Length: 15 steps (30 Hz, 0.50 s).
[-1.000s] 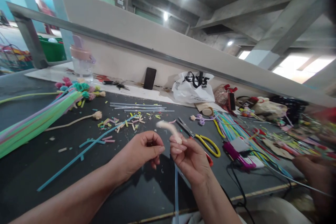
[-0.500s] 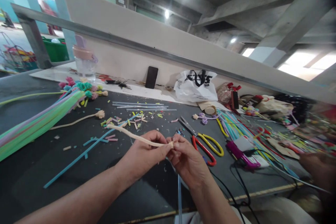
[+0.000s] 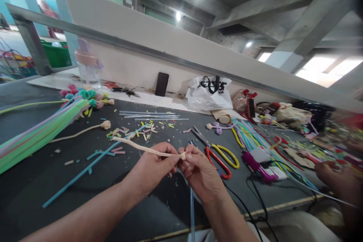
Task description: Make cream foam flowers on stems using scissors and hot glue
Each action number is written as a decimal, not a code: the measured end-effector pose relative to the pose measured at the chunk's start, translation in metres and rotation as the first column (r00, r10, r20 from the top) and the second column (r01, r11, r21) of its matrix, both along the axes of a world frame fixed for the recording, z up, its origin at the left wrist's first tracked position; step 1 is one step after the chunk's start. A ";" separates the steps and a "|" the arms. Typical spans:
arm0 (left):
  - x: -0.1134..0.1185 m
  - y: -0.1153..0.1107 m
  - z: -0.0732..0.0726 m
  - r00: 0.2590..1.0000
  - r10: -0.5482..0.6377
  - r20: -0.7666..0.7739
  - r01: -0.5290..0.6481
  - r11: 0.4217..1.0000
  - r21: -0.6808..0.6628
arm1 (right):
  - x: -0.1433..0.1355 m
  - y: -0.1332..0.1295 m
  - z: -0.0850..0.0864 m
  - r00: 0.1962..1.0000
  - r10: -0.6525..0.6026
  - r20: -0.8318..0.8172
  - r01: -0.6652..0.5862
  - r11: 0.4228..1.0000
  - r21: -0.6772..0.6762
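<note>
A cream fuzzy stem (image 3: 136, 146) runs from the left into my two hands, which meet above the dark table. My left hand (image 3: 154, 166) pinches it close to its right end. My right hand (image 3: 200, 170) has its fingers closed on the small cream knotted tip (image 3: 183, 155) of the same stem. Below my right hand a clear bluish stick (image 3: 192, 211) hangs down; its upper end is hidden. Just right of my hands lie open scissors (image 3: 218, 155) with red and yellow handles. A blue stem (image 3: 82, 176) lies to the left, near cut pieces (image 3: 144, 130).
Green and purple stems with flower heads (image 3: 42, 132) lie at the left, a cream flower stem (image 3: 82, 134) beside them. At the back stand a bottle (image 3: 87, 64), a phone (image 3: 162, 84) and a white bag (image 3: 210, 92). A purple glue gun (image 3: 259, 166) and another person's hand (image 3: 334, 177) are at the right.
The view has shifted slightly. My fingers have moved a little on the stem's end, and more of the knotted tip shows between them. The other person's hand at the right has come further into view.
</note>
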<state>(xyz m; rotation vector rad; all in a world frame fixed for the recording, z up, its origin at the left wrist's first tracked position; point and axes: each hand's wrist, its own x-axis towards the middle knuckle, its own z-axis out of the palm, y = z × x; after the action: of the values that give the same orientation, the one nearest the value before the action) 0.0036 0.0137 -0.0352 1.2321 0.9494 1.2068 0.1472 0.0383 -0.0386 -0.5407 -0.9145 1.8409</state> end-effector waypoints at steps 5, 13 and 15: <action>-0.002 0.000 0.000 0.997 0.029 0.068 -0.031 0.999 0.028 | 0.006 0.002 0.002 0.999 -0.042 0.003 0.042 0.999 0.024; -0.009 0.008 -0.004 0.957 0.271 0.103 -0.275 0.961 0.025 | 0.018 0.010 0.004 0.978 -0.195 0.080 0.190 0.980 0.056; -0.017 0.013 -0.003 0.933 0.344 0.103 -0.349 0.937 0.029 | 0.021 0.012 0.003 0.970 -0.220 0.102 0.214 0.974 0.075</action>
<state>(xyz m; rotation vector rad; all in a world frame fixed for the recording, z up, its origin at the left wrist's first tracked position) -0.0133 0.0266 -0.0386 1.0571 1.1022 1.5595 0.1679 0.0498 -0.0358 -0.6808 -0.9446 1.5926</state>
